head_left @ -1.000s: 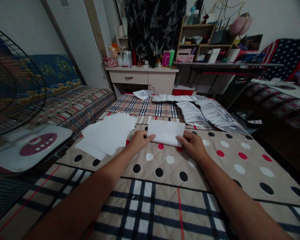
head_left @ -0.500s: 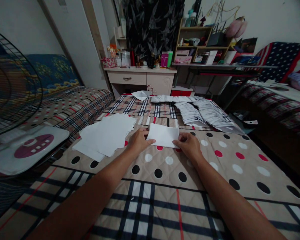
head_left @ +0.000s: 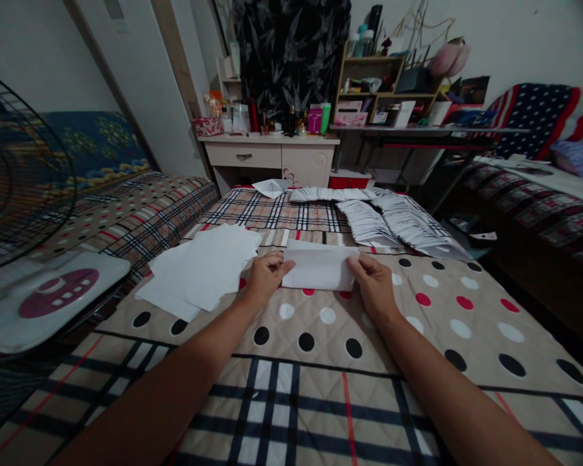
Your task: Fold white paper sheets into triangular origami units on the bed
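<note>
Between my two hands is a folded sheet of white paper, held just over the bed's spotted cover. My left hand pinches its left edge, thumb on the near face. On the right edge, my right hand grips it the same way, thumb in front and fingers behind. A loose pile of white paper sheets lies on the cover to the left of my left hand. Beyond my right hand, rows of folded white papers lie packed side by side.
A patterned bedspread spreads under everything. Another white paper piece lies at the bed's far end. At the left stand a fan and a white plastic item with a purple oval. A dresser stands beyond the bed.
Both hands have raised the near side of the folded paper, so its front face is now tilted toward me. My right hand has shifted slightly right, and the view has turned a little.
</note>
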`<action>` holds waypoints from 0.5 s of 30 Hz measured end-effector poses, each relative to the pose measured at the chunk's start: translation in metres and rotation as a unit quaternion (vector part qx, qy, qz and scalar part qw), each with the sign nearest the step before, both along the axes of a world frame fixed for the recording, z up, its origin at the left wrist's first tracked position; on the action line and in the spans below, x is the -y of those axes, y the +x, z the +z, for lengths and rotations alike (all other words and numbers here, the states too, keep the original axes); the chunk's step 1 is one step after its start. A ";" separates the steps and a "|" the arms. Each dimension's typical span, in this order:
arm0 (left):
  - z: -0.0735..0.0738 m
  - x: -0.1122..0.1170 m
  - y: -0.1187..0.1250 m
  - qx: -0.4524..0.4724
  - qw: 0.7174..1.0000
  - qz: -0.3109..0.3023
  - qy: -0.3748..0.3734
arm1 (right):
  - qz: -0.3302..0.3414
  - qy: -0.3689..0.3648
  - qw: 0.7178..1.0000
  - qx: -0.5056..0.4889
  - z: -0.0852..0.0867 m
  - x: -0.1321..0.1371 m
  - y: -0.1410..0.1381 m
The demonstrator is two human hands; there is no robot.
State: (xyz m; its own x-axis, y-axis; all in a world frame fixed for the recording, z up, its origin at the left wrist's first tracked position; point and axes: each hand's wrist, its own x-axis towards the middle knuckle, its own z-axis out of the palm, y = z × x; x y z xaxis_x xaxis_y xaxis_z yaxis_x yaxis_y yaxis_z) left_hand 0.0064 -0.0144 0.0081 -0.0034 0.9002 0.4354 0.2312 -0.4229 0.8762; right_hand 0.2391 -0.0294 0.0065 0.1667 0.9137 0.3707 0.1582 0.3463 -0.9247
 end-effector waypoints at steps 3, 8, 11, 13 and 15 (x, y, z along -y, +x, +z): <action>0.001 0.003 0.002 0.024 1.000 0.000 -0.011 | -0.010 0.018 1.000 0.011 0.000 0.001 0.002; -0.006 -0.001 0.001 0.137 0.989 0.015 -0.043 | -0.001 0.021 0.999 0.028 -0.003 -0.001 0.002; -0.008 -0.003 0.002 0.178 0.981 0.023 -0.072 | -0.011 0.022 0.999 0.021 -0.003 -0.001 0.001; -0.008 -0.002 0.002 0.188 0.978 0.018 -0.089 | -0.014 0.023 0.999 0.019 -0.001 0.001 0.000; -0.007 -0.002 0.003 0.191 0.977 0.005 -0.097 | -0.014 0.019 1.000 0.016 0.002 0.003 -0.002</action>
State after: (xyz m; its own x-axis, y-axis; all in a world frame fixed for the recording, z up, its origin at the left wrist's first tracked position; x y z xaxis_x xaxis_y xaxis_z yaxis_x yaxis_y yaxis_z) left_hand 0.0091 -0.0127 0.0006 -0.1414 0.9650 0.2209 -0.1252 -0.2388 0.9630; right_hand 0.2374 -0.0322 0.0081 0.1804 0.8942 0.4098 0.1970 0.3753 -0.9057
